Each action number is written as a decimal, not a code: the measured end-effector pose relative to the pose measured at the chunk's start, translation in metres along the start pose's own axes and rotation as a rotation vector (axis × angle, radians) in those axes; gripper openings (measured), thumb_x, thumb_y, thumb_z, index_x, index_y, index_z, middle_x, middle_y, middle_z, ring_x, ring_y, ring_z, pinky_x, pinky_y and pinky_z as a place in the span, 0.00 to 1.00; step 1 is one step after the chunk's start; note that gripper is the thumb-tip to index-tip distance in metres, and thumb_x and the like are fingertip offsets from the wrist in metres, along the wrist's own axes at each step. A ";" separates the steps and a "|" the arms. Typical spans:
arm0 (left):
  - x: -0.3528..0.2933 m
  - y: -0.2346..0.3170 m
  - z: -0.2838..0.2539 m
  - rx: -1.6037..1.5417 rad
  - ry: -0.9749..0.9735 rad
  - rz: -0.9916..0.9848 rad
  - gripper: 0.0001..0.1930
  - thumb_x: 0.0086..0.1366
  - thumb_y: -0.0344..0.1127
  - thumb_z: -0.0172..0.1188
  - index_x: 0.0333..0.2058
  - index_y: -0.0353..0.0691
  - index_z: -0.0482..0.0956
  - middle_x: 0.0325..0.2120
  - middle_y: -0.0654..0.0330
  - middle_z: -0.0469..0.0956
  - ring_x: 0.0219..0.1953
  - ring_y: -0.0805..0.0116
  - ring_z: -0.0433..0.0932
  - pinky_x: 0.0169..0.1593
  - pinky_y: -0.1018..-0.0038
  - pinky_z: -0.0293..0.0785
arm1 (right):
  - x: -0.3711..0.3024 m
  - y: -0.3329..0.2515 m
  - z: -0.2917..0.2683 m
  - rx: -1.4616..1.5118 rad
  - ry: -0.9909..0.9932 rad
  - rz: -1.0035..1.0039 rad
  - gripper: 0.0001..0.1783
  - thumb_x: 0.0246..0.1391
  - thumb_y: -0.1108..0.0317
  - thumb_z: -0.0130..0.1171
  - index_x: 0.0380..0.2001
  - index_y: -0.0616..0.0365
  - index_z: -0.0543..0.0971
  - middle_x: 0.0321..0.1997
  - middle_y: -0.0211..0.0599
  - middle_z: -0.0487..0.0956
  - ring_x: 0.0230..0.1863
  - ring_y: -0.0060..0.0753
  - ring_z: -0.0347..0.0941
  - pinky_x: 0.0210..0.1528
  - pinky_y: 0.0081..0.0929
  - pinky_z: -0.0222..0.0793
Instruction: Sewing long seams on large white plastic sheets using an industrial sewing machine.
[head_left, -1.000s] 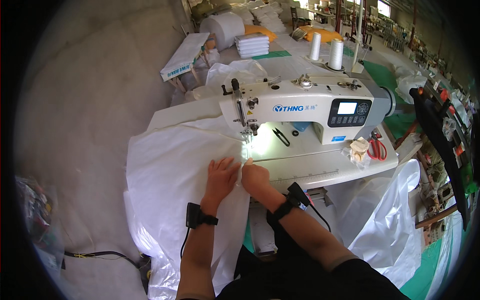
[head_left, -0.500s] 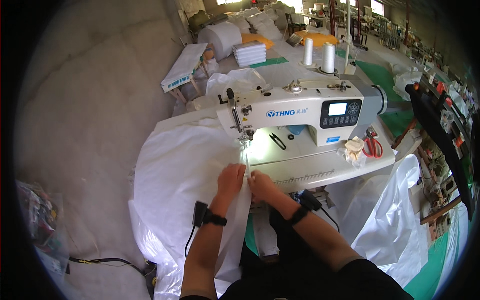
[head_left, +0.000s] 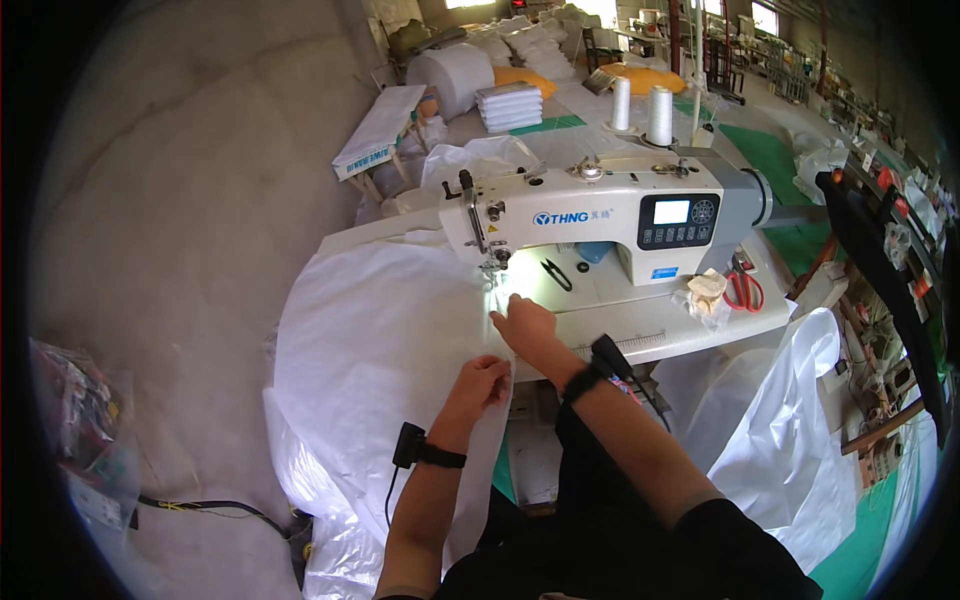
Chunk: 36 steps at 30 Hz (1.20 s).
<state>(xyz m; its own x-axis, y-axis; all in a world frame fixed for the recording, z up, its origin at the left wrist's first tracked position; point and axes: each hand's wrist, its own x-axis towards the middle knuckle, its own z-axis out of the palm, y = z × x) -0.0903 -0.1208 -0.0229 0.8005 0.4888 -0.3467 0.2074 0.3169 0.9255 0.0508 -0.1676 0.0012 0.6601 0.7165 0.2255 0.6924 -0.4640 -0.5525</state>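
1. A large sheet of white woven fabric [head_left: 380, 340] spreads across the left part of the sewing table [head_left: 650, 325] and hangs over its front edge toward the floor.
2. The left hand [head_left: 480, 385] sits at the fabric's right edge, near the table front, fingers curled and pinched together on that edge, so the cloth lies under it and to its left.
3. The right hand [head_left: 525, 322] lies farther up the same edge, just below the needle. It rests palm down, fingers together, pressing the fabric flat; whether it grips anything cannot be told.
4. The two hands are a little apart, both on the one seam line.
5. The white sewing machine [head_left: 600, 215] stands behind the right hand, its lamp lighting the cloth at the needle.
6. Small black snips [head_left: 556, 274] lie on the machine bed, right of the needle.
7. Red-handled scissors [head_left: 742, 290] lie near the table's right end, well apart from both hands.
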 end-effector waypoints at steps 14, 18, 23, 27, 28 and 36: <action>0.083 0.031 -0.044 1.340 0.349 0.910 0.13 0.56 0.29 0.52 0.38 0.50 0.80 0.43 0.59 0.76 0.45 0.56 0.72 0.46 0.64 0.69 | -0.008 -0.014 0.033 -0.105 -0.091 0.005 0.13 0.54 0.72 0.44 0.41 0.67 0.71 0.30 0.50 0.80 0.33 0.49 0.78 0.34 0.41 0.73; 0.067 0.025 -0.034 1.427 0.327 1.009 0.14 0.55 0.29 0.53 0.39 0.53 0.80 0.43 0.63 0.76 0.46 0.61 0.72 0.48 0.61 0.66 | -0.020 -0.009 0.022 -0.115 -0.158 -0.042 0.18 0.53 0.72 0.44 0.46 0.70 0.69 0.30 0.50 0.80 0.33 0.49 0.78 0.34 0.40 0.73; 0.025 0.027 -0.063 1.503 0.234 0.898 0.17 0.55 0.36 0.57 0.45 0.55 0.78 0.46 0.61 0.75 0.51 0.58 0.70 0.52 0.58 0.63 | -0.026 -0.004 0.023 -0.178 -0.210 -0.066 0.24 0.51 0.72 0.45 0.52 0.71 0.67 0.30 0.50 0.79 0.33 0.48 0.78 0.34 0.41 0.73; 0.008 0.006 -0.134 1.644 0.767 0.535 0.22 0.58 0.53 0.54 0.50 0.56 0.75 0.52 0.60 0.71 0.56 0.55 0.65 0.57 0.44 0.52 | -0.011 -0.015 0.033 -0.214 -0.225 -0.064 0.25 0.50 0.72 0.46 0.52 0.73 0.66 0.28 0.48 0.79 0.31 0.48 0.78 0.32 0.40 0.72; 0.006 0.010 -0.145 1.598 0.741 0.486 0.24 0.59 0.55 0.53 0.52 0.56 0.73 0.55 0.60 0.67 0.59 0.54 0.62 0.57 0.40 0.47 | -0.005 -0.016 0.036 -0.217 -0.204 -0.074 0.24 0.50 0.72 0.46 0.52 0.74 0.67 0.27 0.47 0.79 0.30 0.47 0.78 0.31 0.39 0.72; 0.059 0.050 -0.168 1.574 0.565 0.376 0.27 0.63 0.57 0.46 0.58 0.57 0.66 0.63 0.62 0.56 0.66 0.55 0.50 0.62 0.39 0.37 | 0.032 -0.012 0.047 -0.203 -0.145 -0.028 0.25 0.49 0.72 0.50 0.51 0.74 0.68 0.27 0.41 0.81 0.30 0.39 0.79 0.30 0.32 0.73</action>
<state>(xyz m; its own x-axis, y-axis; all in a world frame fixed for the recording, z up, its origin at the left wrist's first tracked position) -0.1271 0.0599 -0.0229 0.7198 0.6577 0.2221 0.6566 -0.7489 0.0894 0.0502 -0.1145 -0.0225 0.6010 0.7912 0.1130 0.7641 -0.5273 -0.3716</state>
